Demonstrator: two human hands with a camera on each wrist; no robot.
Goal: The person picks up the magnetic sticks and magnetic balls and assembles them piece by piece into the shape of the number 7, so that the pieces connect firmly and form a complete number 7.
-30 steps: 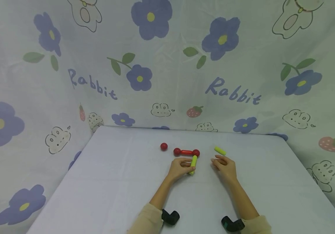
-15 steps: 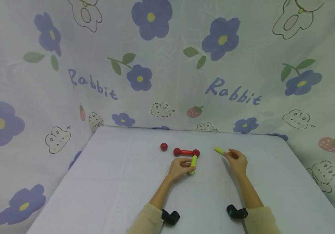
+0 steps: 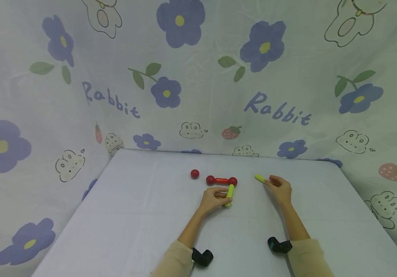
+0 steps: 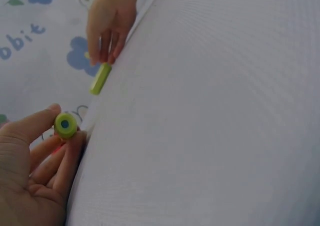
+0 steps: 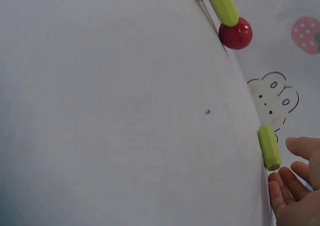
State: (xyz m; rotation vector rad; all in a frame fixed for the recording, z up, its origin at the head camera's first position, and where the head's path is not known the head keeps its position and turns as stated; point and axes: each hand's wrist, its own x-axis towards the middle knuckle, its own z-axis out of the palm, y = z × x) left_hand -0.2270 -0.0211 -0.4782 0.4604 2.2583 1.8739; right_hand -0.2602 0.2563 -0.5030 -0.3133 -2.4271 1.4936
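Note:
In the head view my left hand (image 3: 214, 199) pinches a yellow-green building rod (image 3: 230, 191) between thumb and fingers. The rod's far tip meets the right red ball (image 3: 233, 181) of a dumbbell-like piece, where a short red rod (image 3: 221, 181) joins it to another red ball (image 3: 210, 179). A dark core shows in the held rod's near end (image 4: 65, 125) in the left wrist view. My right hand (image 3: 280, 189) is at the near end of a second yellow-green rod (image 3: 260, 178). In the right wrist view its thumb and fingers stand apart beside that rod (image 5: 270, 148).
A loose red ball (image 3: 195, 174) lies left of the joined piece. The white-covered table (image 3: 143, 223) meets a printed cloth backdrop (image 3: 198, 77) at its far edge. Black devices (image 3: 202, 257) sit at both wrists.
My right hand has moved right to the near end of the second yellow-green rod, then barely shifted. The left hand and its rod have stayed in place.

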